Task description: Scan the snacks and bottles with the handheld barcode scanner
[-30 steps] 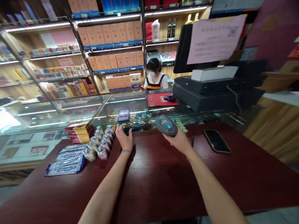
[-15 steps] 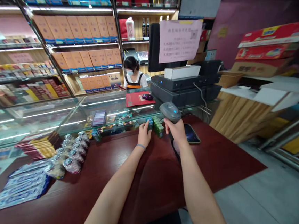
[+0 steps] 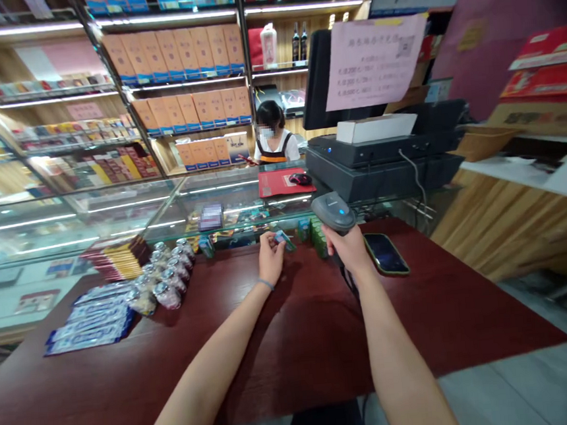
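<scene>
My left hand (image 3: 270, 256) pinches a small blue-green pack (image 3: 282, 239) and lifts it just above the dark red counter (image 3: 294, 330). My right hand (image 3: 350, 247) grips a grey handheld barcode scanner (image 3: 334, 211) with a blue light, its head above and right of the pack. A few green packs (image 3: 317, 230) stand on the counter between the two hands, against the glass showcase.
A black phone (image 3: 386, 254) lies right of my right hand. Small jars (image 3: 167, 275) and blue bars (image 3: 91, 318) sit at the left. Beyond the glass showcase (image 3: 115, 214) stand a cash register (image 3: 382, 157) and stocked shelves; a person (image 3: 273, 137) sits there.
My left hand has left the black thing at the showcase, reached right to the green packs and lifted one small pack. The scanner hand shifted a little with the turning view.
</scene>
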Demonstrator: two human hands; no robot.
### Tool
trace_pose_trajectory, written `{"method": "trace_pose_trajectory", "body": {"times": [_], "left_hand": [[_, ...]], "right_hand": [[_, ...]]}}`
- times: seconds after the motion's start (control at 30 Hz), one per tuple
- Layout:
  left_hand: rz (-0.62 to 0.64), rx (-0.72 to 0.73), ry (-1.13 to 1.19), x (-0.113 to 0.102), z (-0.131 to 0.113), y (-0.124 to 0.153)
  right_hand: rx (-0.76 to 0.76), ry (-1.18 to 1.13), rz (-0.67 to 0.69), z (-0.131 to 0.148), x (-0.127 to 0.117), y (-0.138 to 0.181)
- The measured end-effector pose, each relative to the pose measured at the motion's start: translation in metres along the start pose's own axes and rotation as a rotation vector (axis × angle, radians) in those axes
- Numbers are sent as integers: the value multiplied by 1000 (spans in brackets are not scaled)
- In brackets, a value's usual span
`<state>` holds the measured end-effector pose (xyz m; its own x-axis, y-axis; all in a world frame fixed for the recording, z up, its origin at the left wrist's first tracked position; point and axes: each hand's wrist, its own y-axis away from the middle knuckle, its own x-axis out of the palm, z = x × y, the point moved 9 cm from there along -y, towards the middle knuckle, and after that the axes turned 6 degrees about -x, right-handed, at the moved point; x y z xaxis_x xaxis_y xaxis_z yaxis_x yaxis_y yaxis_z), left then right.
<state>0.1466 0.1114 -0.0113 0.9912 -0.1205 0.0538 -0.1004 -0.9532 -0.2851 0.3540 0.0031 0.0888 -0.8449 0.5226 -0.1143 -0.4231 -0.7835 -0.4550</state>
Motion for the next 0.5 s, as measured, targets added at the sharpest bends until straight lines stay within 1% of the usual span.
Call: {"method": "trace_pose_trajectory", "body": {"times": [0.07, 0.13, 0.23, 0.3, 0.33, 0.4, 0.47, 0.5], "left_hand": [[-16, -92, 124, -40, 2, 6], [-10, -218, 236, -81, 7, 13], [-17, -385, 387, -138, 14, 21], [-48, -449, 457, -169, 17, 26], [-68, -467, 487, -181, 19, 27], [-107, -483, 541, -198, 22, 28], [-133, -479, 572, -207, 25, 28], [-139, -472, 576, -209, 27, 28]], "right_hand": [[-6, 8, 50, 1, 12, 3], [-16, 15, 124, 3, 30, 8], [-32, 69, 265, 6, 63, 22], [-84, 200, 396, 11, 91, 37], [-127, 295, 472, 14, 105, 47], [-212, 503, 640, 19, 134, 69], [-286, 654, 793, 23, 157, 91], [-320, 718, 836, 25, 165, 100]]}}
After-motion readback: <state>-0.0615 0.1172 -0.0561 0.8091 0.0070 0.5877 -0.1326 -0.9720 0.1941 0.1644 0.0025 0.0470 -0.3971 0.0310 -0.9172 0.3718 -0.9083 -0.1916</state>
